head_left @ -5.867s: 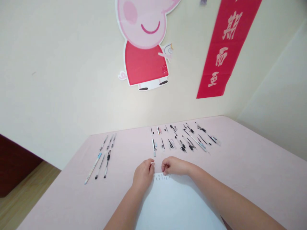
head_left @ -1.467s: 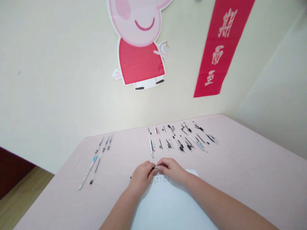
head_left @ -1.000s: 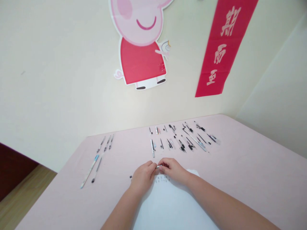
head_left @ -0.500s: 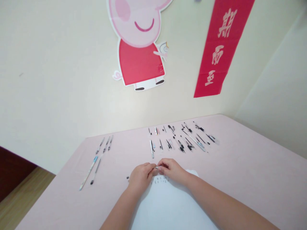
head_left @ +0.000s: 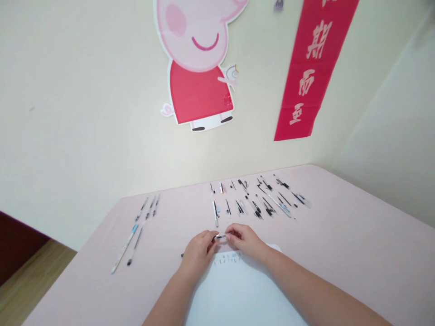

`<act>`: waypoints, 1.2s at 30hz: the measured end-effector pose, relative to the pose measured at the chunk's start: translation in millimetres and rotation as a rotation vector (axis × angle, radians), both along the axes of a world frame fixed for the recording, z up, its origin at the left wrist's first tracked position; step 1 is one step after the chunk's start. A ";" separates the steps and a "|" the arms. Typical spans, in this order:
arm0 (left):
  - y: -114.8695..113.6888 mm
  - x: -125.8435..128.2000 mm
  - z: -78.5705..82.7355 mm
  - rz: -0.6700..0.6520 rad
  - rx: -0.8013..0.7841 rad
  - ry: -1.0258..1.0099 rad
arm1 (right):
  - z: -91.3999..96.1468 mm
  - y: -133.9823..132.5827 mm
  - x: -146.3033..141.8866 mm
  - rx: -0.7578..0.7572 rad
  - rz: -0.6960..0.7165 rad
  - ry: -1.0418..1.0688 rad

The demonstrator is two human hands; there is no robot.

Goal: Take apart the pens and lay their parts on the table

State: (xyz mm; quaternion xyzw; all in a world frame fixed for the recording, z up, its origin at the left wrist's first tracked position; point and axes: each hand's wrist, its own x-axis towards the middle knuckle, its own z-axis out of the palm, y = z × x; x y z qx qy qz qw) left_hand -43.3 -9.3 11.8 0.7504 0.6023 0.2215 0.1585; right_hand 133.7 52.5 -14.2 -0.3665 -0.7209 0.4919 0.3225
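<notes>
My left hand and my right hand meet over the far edge of a white sheet of paper. Between their fingertips runs a slim pen, dark and clear in parts, lying nearly level. Each hand is closed in a pinch on one end of it, and the fingers cover both ends. A small black piece pokes out beside my left hand, partly hidden by it. Small dark marks stand in rows along the top of the paper.
Several pen parts, such as a white barrel and a black refill, lie in two rows on the pink table. At the left lie several whole-looking pens, including a blue-capped pen. The wall rises behind.
My fingertips have drawn slightly apart, and more of the pen shows between them. The whole view has shifted a little downward in the picture.
</notes>
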 end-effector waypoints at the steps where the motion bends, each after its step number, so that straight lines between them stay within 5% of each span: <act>1: -0.1 -0.1 0.6 -0.003 0.004 -0.011 | 0.2 0.8 0.6 0.012 -0.012 0.004; 13: 3.3 -4.3 -8.5 0.039 0.087 -0.113 | 2.6 4.4 3.1 0.052 -0.080 -0.058; 25: 3.3 -3.1 -7.1 0.050 0.089 -0.117 | 12.5 -4.8 6.4 0.384 0.014 -0.357; 36: 0.0 0.5 -0.8 0.001 0.066 -0.034 | 14.4 -5.5 7.5 0.357 -0.020 -0.368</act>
